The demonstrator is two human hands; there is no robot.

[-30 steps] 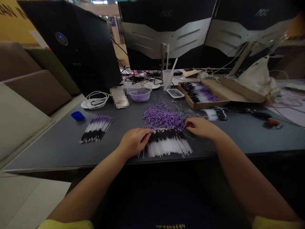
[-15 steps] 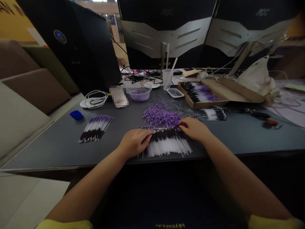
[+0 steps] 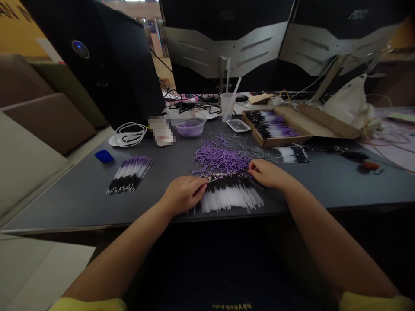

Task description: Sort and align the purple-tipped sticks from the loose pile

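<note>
In the head view a row of thin black-and-clear sticks [image 3: 231, 196] with pale tips lies side by side at the table's front. My left hand [image 3: 184, 192] is at the row's left end, thumb and forefinger pinched on a thin stick [image 3: 214, 179] that points right across the pale tips. Just beyond the row is a loose heap of small purple tubes [image 3: 220, 157]. My right hand [image 3: 267, 172] is at the heap's right edge with its fingers closed together; whatever they hold is too small to make out.
Purple-ended sticks [image 3: 131, 173] lie bundled at left near a blue cup-like piece [image 3: 104, 156]. Behind the heap stand a plastic tub [image 3: 190, 128], a small white tray [image 3: 238, 125] and a cup with a straw [image 3: 228, 107]. An open cardboard box [image 3: 285, 141] of sticks is at right.
My right hand has moved slightly right, away from the stick tips. A thin stick now shows more clearly reaching from my left fingers, which have hardly moved.
</note>
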